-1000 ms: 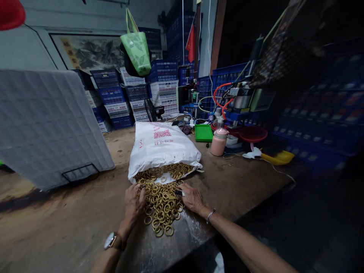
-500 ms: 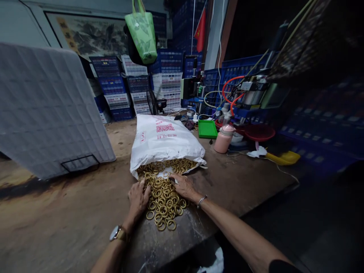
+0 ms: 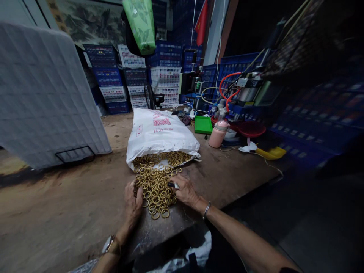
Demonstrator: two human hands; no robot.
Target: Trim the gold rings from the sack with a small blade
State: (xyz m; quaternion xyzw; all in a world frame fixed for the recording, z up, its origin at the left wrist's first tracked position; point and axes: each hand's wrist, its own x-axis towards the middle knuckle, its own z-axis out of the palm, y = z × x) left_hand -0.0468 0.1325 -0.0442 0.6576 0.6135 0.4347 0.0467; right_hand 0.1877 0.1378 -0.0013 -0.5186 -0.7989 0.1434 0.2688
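Observation:
A heap of brass-coloured metal rings [image 3: 157, 189] lies on the table in front of the mouth of a white sack [image 3: 165, 136], which holds more rings. My left hand [image 3: 133, 203] is at the heap's left edge, thumb apart from the lightly curled fingers, touching the outer rings. From the right side, my right hand [image 3: 184, 191] rests against the heap with its fingers curled. A small black-and-white object [image 3: 173, 185] shows at its thumb; its kind cannot be made out. The fingertips of both hands are partly hidden.
A grey padded panel [image 3: 51, 94] stands at the left of the brown table [image 3: 85, 201]. Toward the right are a green tray [image 3: 203, 125], a pink bottle [image 3: 218, 134], a red dish [image 3: 250, 129] and a yellow scoop [image 3: 271, 153]. Stacked crates [image 3: 108, 77] line the back.
My right hand has drawn back toward me along the heap's right side, and the rings there sit closer together. The left hand stays at the left edge. The view has tipped downward slightly.

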